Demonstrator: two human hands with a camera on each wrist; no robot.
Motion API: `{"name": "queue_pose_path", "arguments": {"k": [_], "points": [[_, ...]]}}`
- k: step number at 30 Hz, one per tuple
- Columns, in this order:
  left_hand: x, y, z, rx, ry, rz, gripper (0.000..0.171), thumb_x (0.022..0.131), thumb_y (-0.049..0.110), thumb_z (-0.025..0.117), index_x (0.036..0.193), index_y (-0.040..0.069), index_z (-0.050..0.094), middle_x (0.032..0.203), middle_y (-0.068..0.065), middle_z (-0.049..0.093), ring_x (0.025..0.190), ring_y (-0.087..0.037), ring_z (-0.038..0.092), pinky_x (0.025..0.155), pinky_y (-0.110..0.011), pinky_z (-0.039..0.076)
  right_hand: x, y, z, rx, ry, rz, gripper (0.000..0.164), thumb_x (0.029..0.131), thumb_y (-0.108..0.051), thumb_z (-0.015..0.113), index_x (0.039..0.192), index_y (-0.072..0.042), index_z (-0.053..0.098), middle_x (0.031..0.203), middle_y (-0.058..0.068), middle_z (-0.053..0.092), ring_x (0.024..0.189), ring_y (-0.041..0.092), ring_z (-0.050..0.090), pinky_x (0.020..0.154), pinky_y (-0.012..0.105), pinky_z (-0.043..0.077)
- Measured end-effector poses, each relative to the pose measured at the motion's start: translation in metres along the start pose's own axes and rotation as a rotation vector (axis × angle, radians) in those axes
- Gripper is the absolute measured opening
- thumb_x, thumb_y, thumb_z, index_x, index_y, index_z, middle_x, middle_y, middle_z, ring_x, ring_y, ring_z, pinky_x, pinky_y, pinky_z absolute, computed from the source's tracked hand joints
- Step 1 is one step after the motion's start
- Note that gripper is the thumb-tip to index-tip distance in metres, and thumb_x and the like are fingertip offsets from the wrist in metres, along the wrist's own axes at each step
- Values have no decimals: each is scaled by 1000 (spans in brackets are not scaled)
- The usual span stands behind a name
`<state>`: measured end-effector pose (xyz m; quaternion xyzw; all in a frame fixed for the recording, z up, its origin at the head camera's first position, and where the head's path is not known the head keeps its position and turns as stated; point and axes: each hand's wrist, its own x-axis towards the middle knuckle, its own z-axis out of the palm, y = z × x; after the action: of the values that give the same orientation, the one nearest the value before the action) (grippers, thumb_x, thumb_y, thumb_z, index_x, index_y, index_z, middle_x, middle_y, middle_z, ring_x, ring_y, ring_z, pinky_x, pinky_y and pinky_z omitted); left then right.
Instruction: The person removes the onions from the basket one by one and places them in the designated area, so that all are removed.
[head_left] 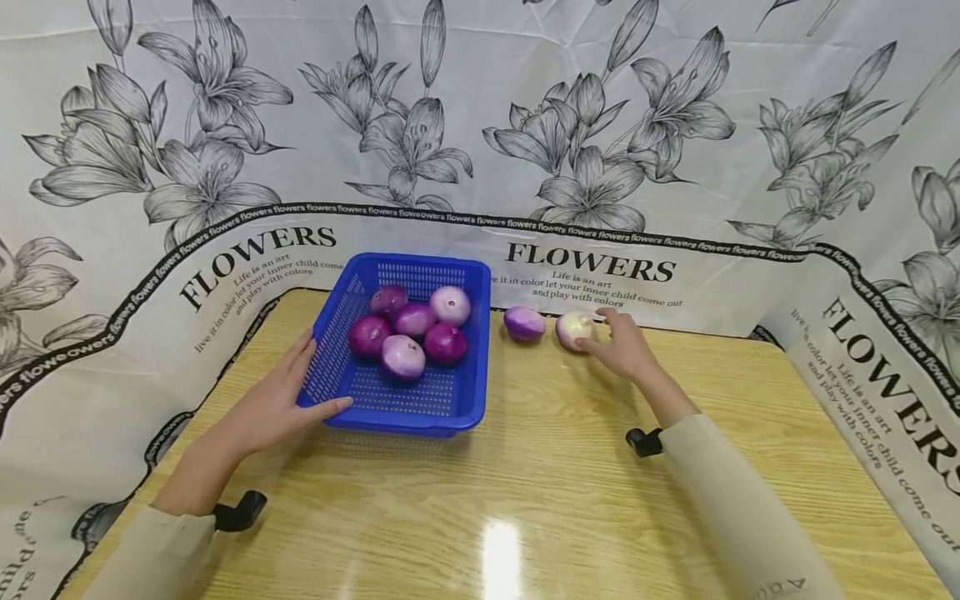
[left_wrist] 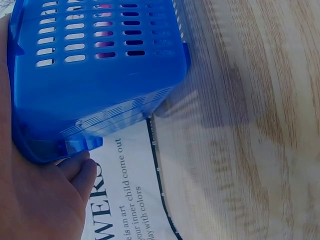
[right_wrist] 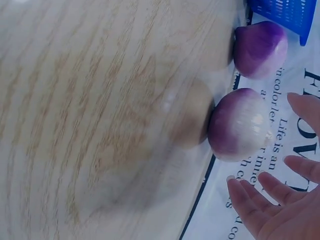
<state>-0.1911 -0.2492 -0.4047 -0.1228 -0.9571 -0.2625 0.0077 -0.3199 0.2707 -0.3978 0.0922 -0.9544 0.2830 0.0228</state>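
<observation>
A: Which hand is nearer the pale red onion?

B: The right hand, easily. The onion sits at the back of the wooden table, just left of that hand's fingertips.

A: Is the hand holding it?

B: No. It's spread wide, thumb on the near side and fingers to the far side, with nothing held. From the head view the thumb tip looks set against the onion's edge, but the right wrist view shows a gap, so I can't say whether they touch.

A: How does the onion lie?

B: On its side, as far as I can judge, with its axis roughly left to right and its whitish end towards the right hand.

A: And beyond it?

B: A purple onion just to its left, between it and the blue plastic basket. Six onions lie inside the basket.

A: The left hand?

B: Well apart from the pale one. It holds the basket's left side, thumb over the rim near the front corner.
</observation>
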Motion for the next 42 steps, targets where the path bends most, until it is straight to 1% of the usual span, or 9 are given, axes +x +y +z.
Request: {"name": "queue_pose_path", "arguments": {"k": [9, 12, 20, 25, 28, 31, 35, 38, 42], "points": [[0, 1, -1, 5, 0, -5, 116, 91, 70, 61, 164, 5, -1, 172, -12, -5, 153, -50, 12, 116, -71, 21, -20, -14, -10, 19, 25, -79, 58, 103, -21, 58, 149, 9, 38, 140, 38, 45, 123, 55, 50, 103, 64, 44], [0, 1, -1, 5, 0, -5, 116, 91, 70, 61, 164, 4, 0, 172, -12, -5, 153, -50, 12, 117, -70, 21, -24, -21, -11, 32, 20, -104, 54, 104, -18, 57, 148, 9, 40, 139, 38, 47, 123, 55, 52, 104, 63, 44], [-1, -2, 0, 5, 0, -4, 116, 91, 70, 61, 164, 6, -1, 172, -11, -6, 153, -49, 12, 117, -70, 21, -34, -49, -7, 97, -19, -195, 47, 104, -16, 58, 143, 8, 48, 141, 34, 50, 122, 52, 56, 101, 60, 50], [0, -3, 0, -1, -1, 1, 116, 91, 70, 61, 165, 8, -2, 172, -10, -5, 154, -48, 12, 117, -70, 21, -38, -64, -2, 148, -27, -262, 38, 103, -12, 60, 136, 6, 55, 136, 30, 54, 122, 49, 57, 98, 55, 55], [0, -2, 0, 5, -1, 1, 115, 91, 70, 61, 165, 8, -2, 172, -10, -5, 153, -48, 12, 117, -70, 21, -40, -74, 1, 169, -39, -305, 38, 102, -9, 62, 136, 6, 56, 134, 28, 56, 119, 47, 59, 99, 53, 54], [1, -2, 0, 5, -1, 2, 116, 91, 70, 61, 164, 8, -3, 172, -10, -5, 154, -48, 12, 117, -70, 21, -43, -83, 2, 171, -59, -340, 42, 101, -11, 64, 139, 6, 55, 136, 27, 56, 119, 46, 60, 101, 56, 52], [1, -1, -1, 2, -2, 2, 116, 91, 70, 61, 164, 7, -3, 172, -11, -5, 154, -48, 11, 117, -69, 21, -46, -97, 4, 172, -76, -393, 43, 100, -14, 65, 138, 4, 56, 136, 25, 58, 118, 45, 61, 98, 58, 53], [1, -1, -1, 2, 1, 4, 116, 91, 70, 61, 164, 6, -2, 172, -12, -5, 153, -49, 11, 117, -70, 20, -46, -108, 8, 191, -80, -445, 40, 100, -13, 66, 137, 2, 58, 130, 21, 62, 113, 40, 63, 94, 55, 55], [1, -2, 0, 2, -1, 6, 116, 91, 70, 61, 164, 5, -1, 172, -12, -6, 153, -49, 11, 117, -69, 20, -45, -121, 16, 209, -92, -506, 37, 100, -12, 66, 134, 2, 60, 126, 18, 64, 111, 36, 65, 94, 52, 56]]}}
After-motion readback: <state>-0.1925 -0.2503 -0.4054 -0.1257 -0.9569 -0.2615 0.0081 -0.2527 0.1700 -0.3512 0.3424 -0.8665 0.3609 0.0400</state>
